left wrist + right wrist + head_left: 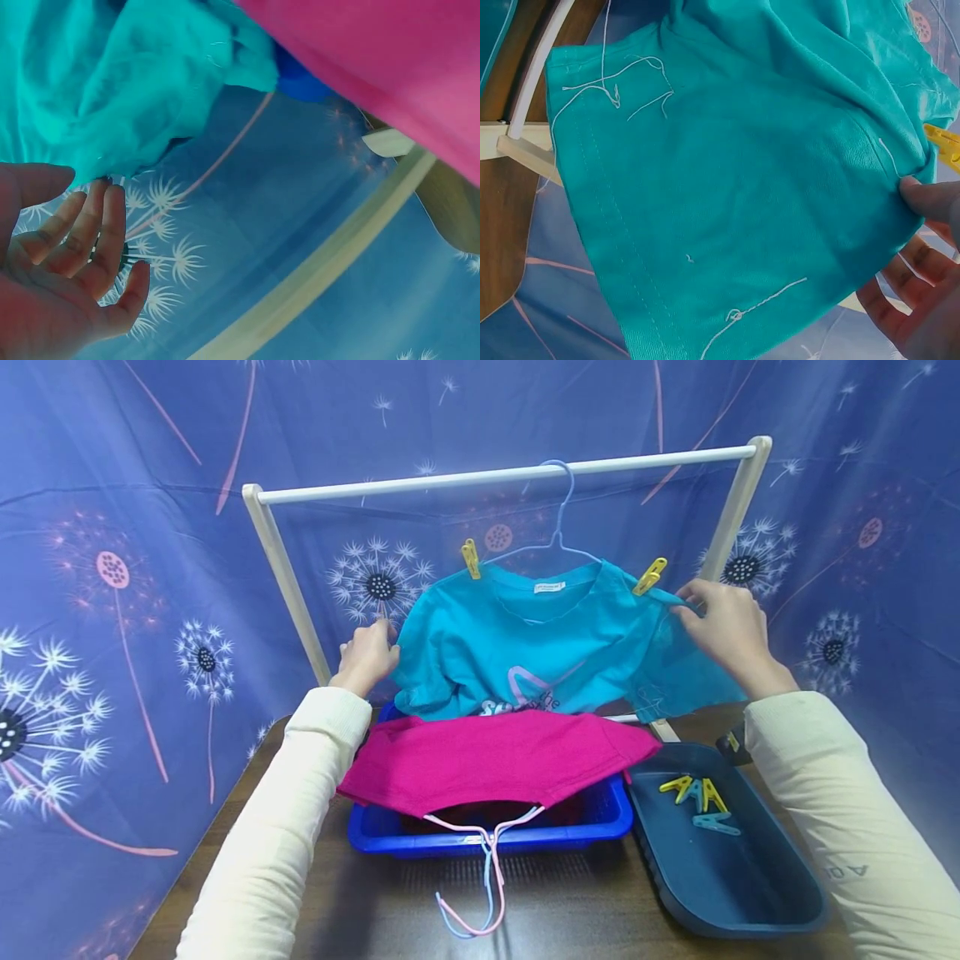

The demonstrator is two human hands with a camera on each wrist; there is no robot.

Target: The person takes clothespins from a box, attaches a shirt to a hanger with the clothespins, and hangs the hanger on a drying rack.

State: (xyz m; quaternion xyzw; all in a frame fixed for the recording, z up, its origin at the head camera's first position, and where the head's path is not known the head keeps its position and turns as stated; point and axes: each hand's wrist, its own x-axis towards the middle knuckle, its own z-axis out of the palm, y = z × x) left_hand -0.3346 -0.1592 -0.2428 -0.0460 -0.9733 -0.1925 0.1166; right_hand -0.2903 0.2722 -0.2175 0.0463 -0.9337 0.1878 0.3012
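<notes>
A turquoise T-shirt [540,635] hangs on a light blue hanger [558,527], with a yellow clothespin [470,559] at one shoulder and another clothespin [649,576] at the other. My right hand [723,622] pinches the shirt's right-side sleeve near its shoulder edge, thumb in front and fingers behind, and the sleeve spreads out below. My left hand [367,656] is at the edge of the opposite sleeve. In the left wrist view its loosely bent fingers [82,240] reach the cloth's lower edge, thumb apart from them. Loose white threads [656,82] lie on the sleeve.
A white rail [420,483] on wooden posts carries the hanger. In front, a magenta garment [502,756] on pink and blue hangers [491,877] lies across a blue basket [491,843]. To its right, a dark tray [735,885] holds yellow and teal clothespins [705,793].
</notes>
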